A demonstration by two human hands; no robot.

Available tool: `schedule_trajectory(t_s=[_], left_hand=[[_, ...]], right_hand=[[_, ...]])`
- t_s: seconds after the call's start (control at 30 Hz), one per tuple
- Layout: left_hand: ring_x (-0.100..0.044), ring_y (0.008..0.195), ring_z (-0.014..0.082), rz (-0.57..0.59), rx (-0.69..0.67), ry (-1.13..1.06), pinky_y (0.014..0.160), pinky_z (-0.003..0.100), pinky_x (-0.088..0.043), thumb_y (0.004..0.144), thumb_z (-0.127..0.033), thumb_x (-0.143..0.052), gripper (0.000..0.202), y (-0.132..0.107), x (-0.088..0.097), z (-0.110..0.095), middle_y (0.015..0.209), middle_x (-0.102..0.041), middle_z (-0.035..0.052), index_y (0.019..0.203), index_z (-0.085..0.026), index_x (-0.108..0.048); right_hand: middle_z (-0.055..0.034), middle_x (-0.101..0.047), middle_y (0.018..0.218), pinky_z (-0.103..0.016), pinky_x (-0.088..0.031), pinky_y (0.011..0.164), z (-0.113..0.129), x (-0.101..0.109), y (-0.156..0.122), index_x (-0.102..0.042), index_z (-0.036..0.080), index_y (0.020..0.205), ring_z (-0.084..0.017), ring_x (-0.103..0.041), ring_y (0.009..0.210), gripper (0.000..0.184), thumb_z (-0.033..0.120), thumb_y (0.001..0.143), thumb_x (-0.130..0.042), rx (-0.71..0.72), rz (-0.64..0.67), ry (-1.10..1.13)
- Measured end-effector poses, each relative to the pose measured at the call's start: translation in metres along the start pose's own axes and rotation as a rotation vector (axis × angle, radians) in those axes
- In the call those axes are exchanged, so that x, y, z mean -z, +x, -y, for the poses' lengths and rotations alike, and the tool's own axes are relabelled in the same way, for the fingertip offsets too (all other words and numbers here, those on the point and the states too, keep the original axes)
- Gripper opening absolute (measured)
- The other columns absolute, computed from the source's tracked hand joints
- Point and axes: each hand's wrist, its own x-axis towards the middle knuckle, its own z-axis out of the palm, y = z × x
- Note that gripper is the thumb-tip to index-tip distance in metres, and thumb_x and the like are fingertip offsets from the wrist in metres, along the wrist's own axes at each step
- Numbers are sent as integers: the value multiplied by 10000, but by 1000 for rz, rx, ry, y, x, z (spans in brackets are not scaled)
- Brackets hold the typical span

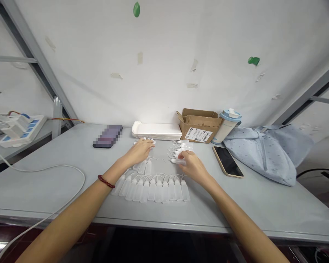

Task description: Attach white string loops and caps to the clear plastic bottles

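Observation:
My right hand (192,165) is closed, with thumb and fingers pinching a small translucent plastic bottle (177,160) that lies sideways, its thin tip pointing left. Just behind it, a stack of similar small bottles (183,145) lies with their tips to the left. My left hand (141,150) is bent down over the table, fingers close together, with small white pieces at the fingertips. What it grips there is hidden. Beneath the left hand are a few more bottles (147,168). Nearer me, a row of bottles (151,190) lies side by side, with thin curved tips pointing away.
At the back stand a stack of white trays (157,130), an open cardboard box (200,126) and a lidded cup (226,126). To the right lie a phone (228,162) and a blue cloth bag (263,153). On the left are another phone (108,136), a white cable (57,166) and a power strip (24,131).

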Motion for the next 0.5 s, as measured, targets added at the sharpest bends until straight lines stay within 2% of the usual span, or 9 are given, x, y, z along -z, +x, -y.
schedule_trajectory(t_s=[0.2,0.3,0.4,0.43,0.5], left_hand=[[-485,1068,253,62,-8,10,920,417,-405,864,-170,-351,342,-1,0,-3,1231,-585,71,1003,-178,-664],[-481,1100,264,38,-6,4,945,429,-396,854,-170,-363,334,2,3,-6,1216,-591,94,1010,-153,-658],[-516,1085,240,-123,-27,-50,954,398,-403,868,-208,-389,306,2,23,-18,1118,-637,98,1039,-146,-634],[-535,1060,221,-216,-43,-80,946,379,-413,876,-222,-400,288,-2,35,-25,1084,-648,85,1037,-154,-629],[-563,1010,187,-495,-65,-134,911,332,-441,884,-236,-437,232,-14,64,-40,1042,-649,59,996,-170,-629]], right_hand=[[-70,-609,940,-313,-389,707,1,5,0,-545,186,828,-233,-518,914,144,173,722,-642,18,37,96],[-72,-609,930,-317,-392,717,2,7,0,-547,179,825,-228,-520,908,128,189,734,-638,24,49,121],[-72,-608,922,-317,-397,717,2,6,0,-549,177,821,-218,-524,882,121,193,738,-636,38,34,131],[-72,-607,920,-317,-399,718,2,5,0,-549,177,822,-216,-526,877,123,193,739,-638,44,26,132],[-73,-604,913,-315,-403,723,2,4,0,-547,176,825,-214,-531,874,130,192,739,-644,54,11,132]])
